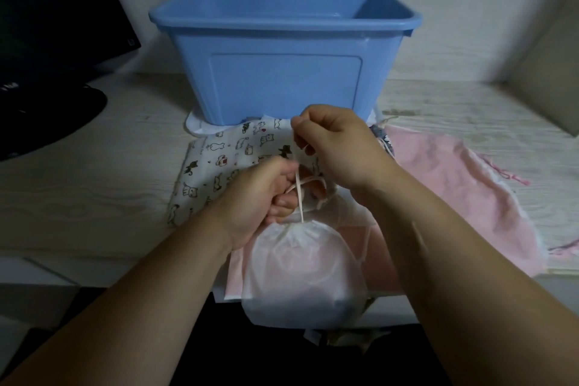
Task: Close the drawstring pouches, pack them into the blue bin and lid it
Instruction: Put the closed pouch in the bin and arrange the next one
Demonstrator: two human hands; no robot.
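White pouch (300,273) sits just below my fingers (283,200), neck gathered; left hand (260,197) curls round the cord (299,202); right hand (338,147) pinches it above; I'd pull steadily, pinning the neck; blue bin (282,78) stands open beyond them.

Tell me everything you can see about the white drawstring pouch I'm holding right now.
The white pouch looks like thin, slightly see-through fabric, bulging, with a pinkish tint showing through. Its mouth is gathered tight at the top, where a pale drawstring comes out. The left hand grips the cord's loops just above the neck; the right hand pinches a strand higher up, pulled taut. The pouch lies on a pink cloth at the near edge of the table, its bottom overhanging.
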